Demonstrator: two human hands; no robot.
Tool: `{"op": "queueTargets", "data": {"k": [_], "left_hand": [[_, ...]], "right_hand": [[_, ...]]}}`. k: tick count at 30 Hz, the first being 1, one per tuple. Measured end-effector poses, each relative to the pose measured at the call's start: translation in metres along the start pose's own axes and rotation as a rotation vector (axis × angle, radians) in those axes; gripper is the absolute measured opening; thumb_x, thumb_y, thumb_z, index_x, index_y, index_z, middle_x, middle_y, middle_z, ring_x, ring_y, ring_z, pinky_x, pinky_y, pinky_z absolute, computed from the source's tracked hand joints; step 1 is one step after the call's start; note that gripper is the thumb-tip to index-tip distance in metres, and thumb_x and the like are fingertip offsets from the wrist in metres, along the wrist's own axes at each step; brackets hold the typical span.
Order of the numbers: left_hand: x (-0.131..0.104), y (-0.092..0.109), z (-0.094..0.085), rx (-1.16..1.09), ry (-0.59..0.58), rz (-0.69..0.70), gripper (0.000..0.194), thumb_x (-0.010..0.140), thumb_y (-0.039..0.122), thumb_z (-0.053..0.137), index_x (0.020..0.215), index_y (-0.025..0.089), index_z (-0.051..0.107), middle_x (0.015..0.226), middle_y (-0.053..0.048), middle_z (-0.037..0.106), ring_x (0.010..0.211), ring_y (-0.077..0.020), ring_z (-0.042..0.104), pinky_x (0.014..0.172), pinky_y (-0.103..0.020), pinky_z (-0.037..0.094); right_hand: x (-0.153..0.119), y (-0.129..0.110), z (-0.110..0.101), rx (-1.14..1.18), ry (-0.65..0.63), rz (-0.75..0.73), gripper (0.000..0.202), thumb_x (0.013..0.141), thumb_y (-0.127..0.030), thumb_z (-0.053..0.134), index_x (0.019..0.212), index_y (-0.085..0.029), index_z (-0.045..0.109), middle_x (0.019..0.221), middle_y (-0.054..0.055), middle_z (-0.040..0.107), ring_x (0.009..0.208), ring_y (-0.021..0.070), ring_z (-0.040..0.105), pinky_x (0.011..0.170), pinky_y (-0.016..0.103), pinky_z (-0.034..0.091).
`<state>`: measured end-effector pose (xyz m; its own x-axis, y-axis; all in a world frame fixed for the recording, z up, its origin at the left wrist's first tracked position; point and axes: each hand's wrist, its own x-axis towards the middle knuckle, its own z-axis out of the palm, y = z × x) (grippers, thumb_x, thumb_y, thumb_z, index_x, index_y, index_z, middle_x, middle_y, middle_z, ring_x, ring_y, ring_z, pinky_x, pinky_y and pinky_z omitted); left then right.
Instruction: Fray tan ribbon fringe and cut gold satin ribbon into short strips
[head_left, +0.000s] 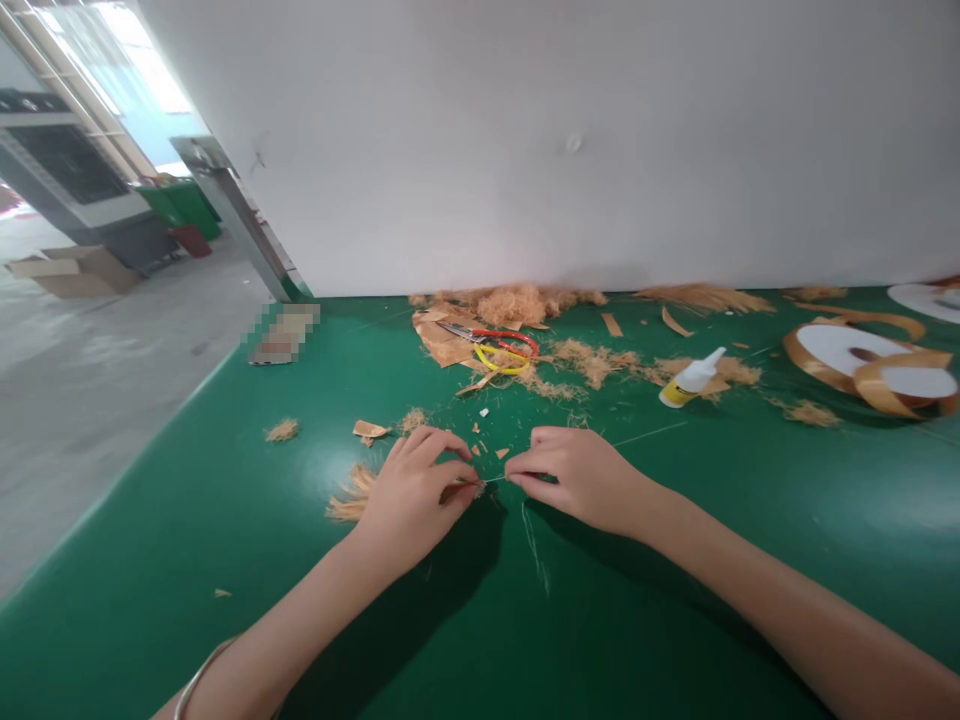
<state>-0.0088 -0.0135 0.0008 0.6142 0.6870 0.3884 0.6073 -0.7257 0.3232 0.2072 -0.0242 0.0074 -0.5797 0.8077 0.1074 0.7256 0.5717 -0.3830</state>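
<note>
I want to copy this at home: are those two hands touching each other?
Apart. The head view shows a gap between the left hand and right hand, with a thin pale strand across it.

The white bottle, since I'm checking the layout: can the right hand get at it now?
Probably yes: nothing tall stands between the right hand and the white bottle, though that hand pinches a thin strand.

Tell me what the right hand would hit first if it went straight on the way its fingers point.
The right hand would likely meet the left hand first, following the thin strand between them; exact depth is unclear.
</note>
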Motion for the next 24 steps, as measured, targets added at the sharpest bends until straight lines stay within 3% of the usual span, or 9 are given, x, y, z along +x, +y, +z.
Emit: {"op": "queueTargets", "data": {"k": [5,11,20,24], "left_hand": [[0.001,-0.001,-0.003,-0.176,-0.068,-0.106,0.011,0.079,0.018,0.059,0.076,0.021,0.069,0.09,-0.005,0.06,0.087,-0.0183,0.054,0.074,-0.037,0.049],[-0.001,-0.004,-0.001,-0.397,-0.146,-0.237,0.012,0.081,0.022,0.057,0.076,0.021,0.068,0.094,-0.006,0.057,0.086,-0.0163,0.057,0.055,-0.023,0.052],[0.003,-0.003,-0.002,-0.436,-0.2,-0.344,0.008,0.077,0.021,0.063,0.074,0.021,0.07,0.082,-0.003,0.061,0.078,-0.0147,0.059,0.06,-0.026,0.049],[0.002,0.001,0.0,-0.419,-0.182,-0.315,0.007,0.076,0.02,0.064,0.073,0.021,0.07,0.077,-0.002,0.061,0.077,-0.0154,0.059,0.062,-0.027,0.049]], "right_hand": [[-0.001,0.001,-0.001,0.022,-0.008,0.01,0.026,0.089,-0.026,0.044,0.081,-0.022,0.069,0.064,0.002,0.059,0.067,0.0129,0.046,0.055,0.024,0.026],[-0.001,0.004,-0.001,0.084,-0.017,0.023,0.026,0.089,-0.028,0.045,0.082,-0.022,0.069,0.064,0.001,0.06,0.065,0.012,0.048,0.055,0.023,0.029],[-0.001,0.001,0.002,0.087,0.0,0.028,0.024,0.089,-0.028,0.045,0.09,-0.022,0.069,0.077,0.003,0.066,0.073,0.0144,0.053,0.06,0.025,0.035],[0.0,-0.005,0.005,0.109,0.015,0.027,0.018,0.087,-0.028,0.05,0.09,-0.022,0.066,0.081,0.003,0.066,0.078,0.0152,0.056,0.064,0.025,0.038]]}}
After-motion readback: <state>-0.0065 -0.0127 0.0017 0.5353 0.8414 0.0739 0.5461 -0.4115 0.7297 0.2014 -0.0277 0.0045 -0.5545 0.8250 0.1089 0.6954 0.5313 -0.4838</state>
